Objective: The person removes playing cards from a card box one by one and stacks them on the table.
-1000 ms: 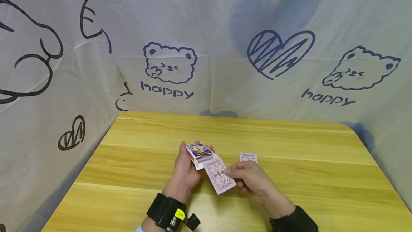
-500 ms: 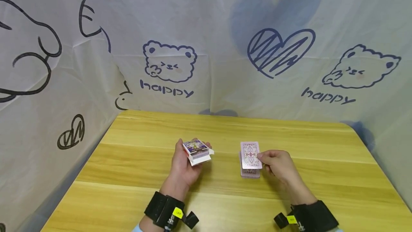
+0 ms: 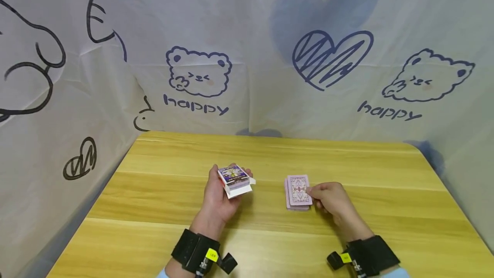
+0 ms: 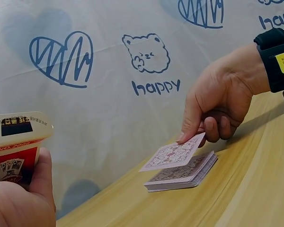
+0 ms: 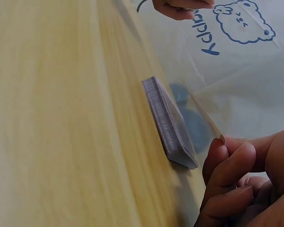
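Observation:
My left hand (image 3: 219, 198) holds up an opened playing-card box (image 3: 234, 179), its white flap folded out toward me and more cards or a card face showing at its mouth. In the left wrist view the box (image 4: 14, 158) shows a red side with printed cards. My right hand (image 3: 335, 200) pinches one playing card (image 3: 299, 190) by its right edge between thumb and fingers. That card, pink with a patterned back, hovers just over a stack of cards (image 4: 180, 177) lying on the table. In the right wrist view a gap shows between the stack (image 5: 163, 123) and the pinched card (image 5: 206, 113).
The wooden table (image 3: 154, 243) spreads under both hands. White cloth (image 3: 266, 25) with drawn bears and hearts hangs behind it and at the sides. Each wrist wears a black strap (image 3: 194, 250) with a small camera.
The right hand has carried the card from the box at left over to the stack at right, then lowered it slightly. The left hand, still holding the box, has shifted slightly left.

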Tool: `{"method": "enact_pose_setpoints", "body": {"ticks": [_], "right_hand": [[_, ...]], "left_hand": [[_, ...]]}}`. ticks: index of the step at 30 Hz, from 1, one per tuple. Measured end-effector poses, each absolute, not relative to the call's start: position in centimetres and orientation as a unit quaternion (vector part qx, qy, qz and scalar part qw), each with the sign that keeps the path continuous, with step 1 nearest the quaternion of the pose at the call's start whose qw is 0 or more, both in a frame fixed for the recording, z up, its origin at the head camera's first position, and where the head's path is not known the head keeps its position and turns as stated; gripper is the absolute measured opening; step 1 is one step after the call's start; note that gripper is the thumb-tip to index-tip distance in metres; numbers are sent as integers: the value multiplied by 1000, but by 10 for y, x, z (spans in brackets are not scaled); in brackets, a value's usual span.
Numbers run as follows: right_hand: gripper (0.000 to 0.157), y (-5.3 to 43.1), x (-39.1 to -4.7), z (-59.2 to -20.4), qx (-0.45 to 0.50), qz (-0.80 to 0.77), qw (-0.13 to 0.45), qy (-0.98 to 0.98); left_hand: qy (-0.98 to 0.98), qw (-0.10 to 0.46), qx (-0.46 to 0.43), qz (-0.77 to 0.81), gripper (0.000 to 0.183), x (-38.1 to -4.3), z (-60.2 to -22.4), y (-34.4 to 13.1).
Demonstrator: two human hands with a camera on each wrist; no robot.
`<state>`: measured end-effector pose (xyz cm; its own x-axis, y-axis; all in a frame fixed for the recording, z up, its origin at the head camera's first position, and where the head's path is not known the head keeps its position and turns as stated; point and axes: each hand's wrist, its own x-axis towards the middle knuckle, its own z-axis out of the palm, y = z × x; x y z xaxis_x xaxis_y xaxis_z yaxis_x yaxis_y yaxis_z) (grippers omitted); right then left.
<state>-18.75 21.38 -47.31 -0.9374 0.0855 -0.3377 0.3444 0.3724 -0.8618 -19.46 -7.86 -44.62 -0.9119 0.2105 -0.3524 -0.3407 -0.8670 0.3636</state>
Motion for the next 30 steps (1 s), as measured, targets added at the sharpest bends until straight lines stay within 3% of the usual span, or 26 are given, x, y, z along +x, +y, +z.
{"method": "enact_pose_setpoints", "body": {"ticks": [17, 30], "right_hand": [[24, 204, -187, -479, 130, -521, 96, 838], [29, 203, -186, -480, 120, -456, 89, 877]], "left_hand": [[233, 157, -146, 949, 66, -195, -446, -79], [236, 156, -146, 948, 65, -195, -444, -79]]}}
